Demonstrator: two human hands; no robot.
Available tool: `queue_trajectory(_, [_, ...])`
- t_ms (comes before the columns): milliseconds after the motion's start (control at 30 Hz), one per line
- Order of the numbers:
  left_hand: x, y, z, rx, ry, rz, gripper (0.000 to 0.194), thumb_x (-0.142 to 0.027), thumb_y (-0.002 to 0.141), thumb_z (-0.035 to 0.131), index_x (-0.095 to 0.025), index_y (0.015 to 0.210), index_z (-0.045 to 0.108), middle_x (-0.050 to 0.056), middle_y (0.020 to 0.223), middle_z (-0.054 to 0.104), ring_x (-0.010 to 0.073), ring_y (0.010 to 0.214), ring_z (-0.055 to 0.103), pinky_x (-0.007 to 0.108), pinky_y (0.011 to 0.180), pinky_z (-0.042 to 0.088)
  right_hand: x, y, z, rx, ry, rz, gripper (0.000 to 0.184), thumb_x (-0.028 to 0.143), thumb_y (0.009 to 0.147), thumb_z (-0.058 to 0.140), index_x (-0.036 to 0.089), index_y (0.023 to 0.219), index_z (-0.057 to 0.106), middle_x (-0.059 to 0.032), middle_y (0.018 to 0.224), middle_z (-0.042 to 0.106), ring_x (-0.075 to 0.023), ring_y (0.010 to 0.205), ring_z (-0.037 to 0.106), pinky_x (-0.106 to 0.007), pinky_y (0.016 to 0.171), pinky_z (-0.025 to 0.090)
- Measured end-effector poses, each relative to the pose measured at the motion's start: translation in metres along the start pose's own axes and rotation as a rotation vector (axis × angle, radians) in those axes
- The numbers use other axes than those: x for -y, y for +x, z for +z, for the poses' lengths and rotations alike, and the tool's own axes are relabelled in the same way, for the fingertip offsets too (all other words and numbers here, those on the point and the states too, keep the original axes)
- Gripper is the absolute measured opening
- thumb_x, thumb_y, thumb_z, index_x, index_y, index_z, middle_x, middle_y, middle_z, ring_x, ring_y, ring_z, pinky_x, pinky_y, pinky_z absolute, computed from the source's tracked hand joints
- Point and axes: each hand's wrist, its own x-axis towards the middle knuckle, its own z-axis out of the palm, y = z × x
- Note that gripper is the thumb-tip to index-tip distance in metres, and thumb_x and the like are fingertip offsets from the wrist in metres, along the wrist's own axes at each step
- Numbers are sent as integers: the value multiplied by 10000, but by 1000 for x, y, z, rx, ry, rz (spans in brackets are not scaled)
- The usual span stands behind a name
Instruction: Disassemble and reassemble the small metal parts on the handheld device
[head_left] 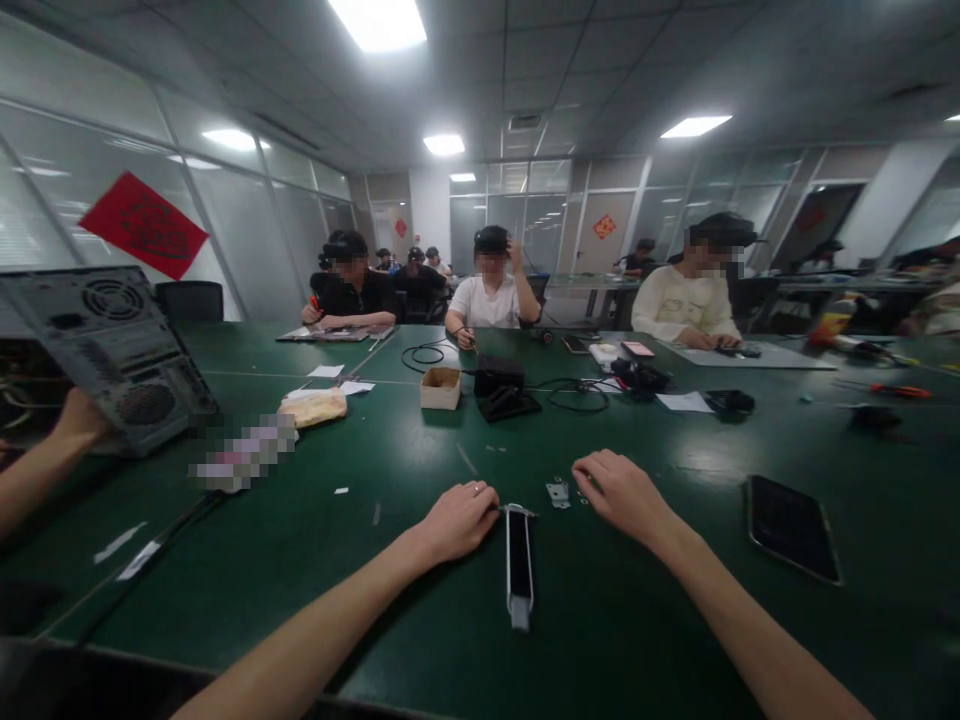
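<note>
Green table (637,640), computer case (157,340) tilted up by its left edge with another person's hand (79,415) against it, dark-screened phone (793,530) flat toward the right edge. Left hand (461,518) rests out from the middle of the near edge, fingers bent, tips right at the far end of a long narrow part (519,560), can't tell if they grip it; right hand (622,495) palm down, loosely curled, can't tell if it holds anything. Part lies flat between both forearms, pointing at the near edge; small metal plate (558,494) and tiny bits (583,501) just beside the right fingertips.
</note>
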Motion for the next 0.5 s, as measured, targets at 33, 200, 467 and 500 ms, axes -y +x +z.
queue_trajectory(33, [1, 0, 1, -8, -4, 3, 89, -241, 933, 444, -196, 950, 519, 35, 955, 589, 179, 871, 571, 284, 760, 438, -10, -1, -3, 25, -36, 51, 233, 212, 924, 409, 147, 926, 633, -93, 896, 646, -200, 833, 568, -311, 742, 421])
queue_trajectory(200, [4, 0, 1, -14, -35, 18, 88, -221, 925, 448, -193, 925, 531, 31, 938, 588, 172, 842, 563, 275, 728, 424, -41, -9, -10, 230, -122, 239, 213, 184, 906, 443, 154, 940, 651, -89, 927, 643, -214, 881, 577, -304, 754, 415])
queue_trajectory(467, [5, 0, 4, -22, -63, 45, 132, -260, 925, 440, -189, 906, 550, 30, 895, 587, 167, 797, 553, 273, 701, 413, -34, -6, -5, 324, -12, 233, 212, 192, 884, 474, 181, 940, 678, -76, 955, 636, -193, 916, 566, -292, 794, 417])
queue_trajectory(500, [5, 0, 5, -22, -67, 50, 137, -264, 926, 439, -189, 909, 552, 30, 893, 586, 166, 792, 552, 272, 695, 412, -32, -6, -3, 333, 7, 220, 215, 191, 884, 475, 183, 944, 682, -73, 960, 635, -193, 925, 564, -293, 799, 419])
